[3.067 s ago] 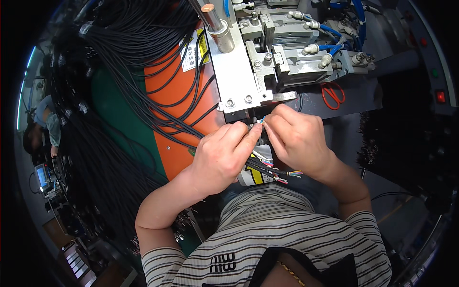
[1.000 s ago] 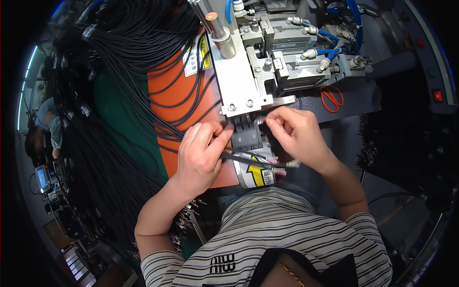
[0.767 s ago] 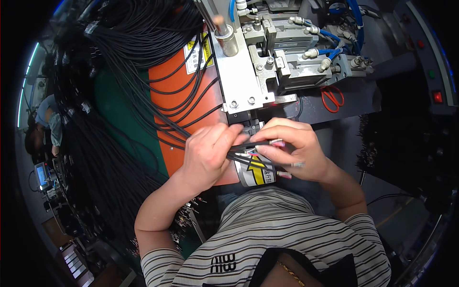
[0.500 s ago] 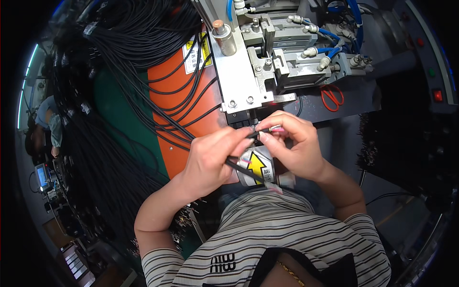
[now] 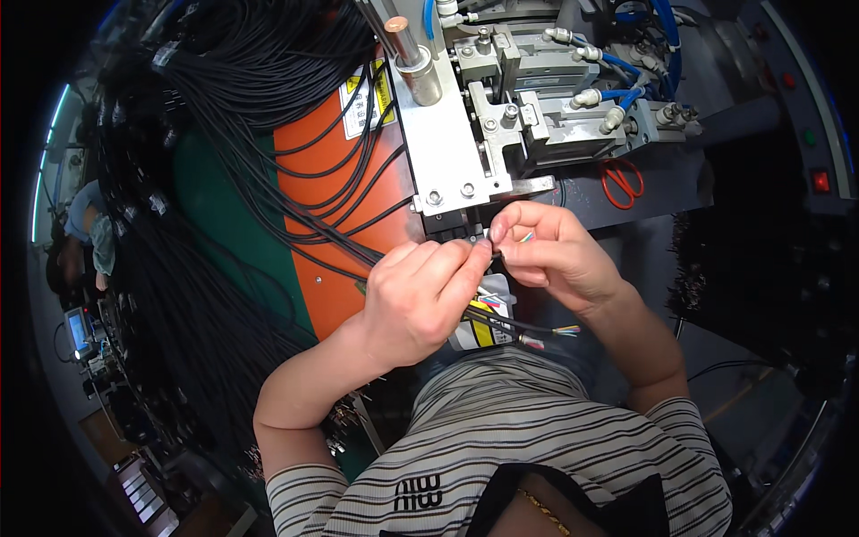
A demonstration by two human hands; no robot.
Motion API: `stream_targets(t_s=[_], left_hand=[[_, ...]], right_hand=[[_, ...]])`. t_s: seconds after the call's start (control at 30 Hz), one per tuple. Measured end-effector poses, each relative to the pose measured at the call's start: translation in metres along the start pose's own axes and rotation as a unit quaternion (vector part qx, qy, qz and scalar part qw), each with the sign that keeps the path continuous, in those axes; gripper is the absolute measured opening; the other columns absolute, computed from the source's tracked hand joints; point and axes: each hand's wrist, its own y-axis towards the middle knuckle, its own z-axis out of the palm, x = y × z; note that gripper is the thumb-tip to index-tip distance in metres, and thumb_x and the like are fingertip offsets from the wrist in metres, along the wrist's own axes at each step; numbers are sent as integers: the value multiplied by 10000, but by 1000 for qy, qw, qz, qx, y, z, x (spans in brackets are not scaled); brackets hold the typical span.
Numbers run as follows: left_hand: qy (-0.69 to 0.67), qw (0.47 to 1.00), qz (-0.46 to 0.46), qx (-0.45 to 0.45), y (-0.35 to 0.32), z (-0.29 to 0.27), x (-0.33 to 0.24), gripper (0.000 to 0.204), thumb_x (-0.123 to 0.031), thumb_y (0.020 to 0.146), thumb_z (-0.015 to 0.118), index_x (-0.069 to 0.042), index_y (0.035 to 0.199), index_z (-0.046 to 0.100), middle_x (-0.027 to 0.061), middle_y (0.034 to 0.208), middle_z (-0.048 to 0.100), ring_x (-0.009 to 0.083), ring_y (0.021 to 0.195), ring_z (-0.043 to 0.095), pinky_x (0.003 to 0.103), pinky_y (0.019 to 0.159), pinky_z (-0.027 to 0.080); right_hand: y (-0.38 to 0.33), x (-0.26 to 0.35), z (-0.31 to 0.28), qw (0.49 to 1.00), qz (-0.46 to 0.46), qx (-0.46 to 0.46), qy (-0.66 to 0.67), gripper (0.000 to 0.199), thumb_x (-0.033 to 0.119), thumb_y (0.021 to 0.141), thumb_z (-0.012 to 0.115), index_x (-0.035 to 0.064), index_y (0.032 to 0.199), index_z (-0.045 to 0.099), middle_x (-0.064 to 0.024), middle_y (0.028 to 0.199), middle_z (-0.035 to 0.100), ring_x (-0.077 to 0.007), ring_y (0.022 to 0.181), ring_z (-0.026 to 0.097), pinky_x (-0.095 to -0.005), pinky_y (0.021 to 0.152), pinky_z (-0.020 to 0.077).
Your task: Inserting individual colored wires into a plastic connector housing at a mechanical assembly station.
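1. The left hand point(image 5: 420, 300) is curled closed, thumb and forefinger pinching a thin black cable point(image 5: 501, 319) just below the steel plate point(image 5: 445, 143) of the machine
2. The right hand point(image 5: 550, 255) meets it fingertip to fingertip, also closed in a pinch on the same cable's end, right under the plate's lower edge
3. Between the two hands, short coloured wire tips point(image 5: 526, 238) poke out from the cable end; how many there are is too small to tell
4. More black cables run beneath the left hand and end in loose stripped coloured wires point(image 5: 565, 332) below and right of the plate, near the right wrist
5. A yellow-and-white label point(image 5: 479, 327) with a dark arrow lies under both hands, straight below the plate
6. Left of the plate, an orange mat point(image 5: 327, 197) carries many black cables that fan up into a thick cable bundle point(image 5: 242, 63) at the upper left
7. Beyond the mat, further left of the plate, a green surface point(image 5: 224, 224) shows between the cables
8. Right of the plate sits a grey clamp assembly point(image 5: 546, 98) with blue hoses point(image 5: 640, 54) at its top
9. Red-handled scissors point(image 5: 622, 179) lie on the dark table, right of the plate and just above the right hand
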Motion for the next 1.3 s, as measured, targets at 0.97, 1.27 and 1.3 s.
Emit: stream_targets(t_s=[0.97, 1.27, 1.3], left_hand=[[-227, 958, -174, 11, 5, -2, -1, 98, -7, 812, 682, 24, 868, 607, 120, 701, 601, 259, 598, 609, 320, 544, 482], [-340, 920, -185, 58, 4, -5, 10, 57, -13, 845, 645, 11, 888, 616, 73, 731, 646, 154, 612, 619, 267, 581, 472], [-343, 917, -190, 76, 5, -6, 10, 71, -16, 830, 654, 9, 884, 615, 71, 718, 637, 163, 600, 614, 273, 572, 470]], right_hand=[[-1, 0, 6, 996, -54, 30, -68, 299, 136, 976, 550, -64, 1194, 592, -129, 925, 640, -146, 754, 616, -233, 629, 470], [0, 6, 11, 993, -47, -16, -107, 209, 65, 961, 565, -59, 1104, 654, -84, 836, 650, -106, 627, 613, -195, 523, 476], [0, 6, 12, 981, -85, -29, -170, 186, 42, 939, 579, -58, 1073, 661, -89, 855, 651, -98, 602, 598, -202, 498, 460]])
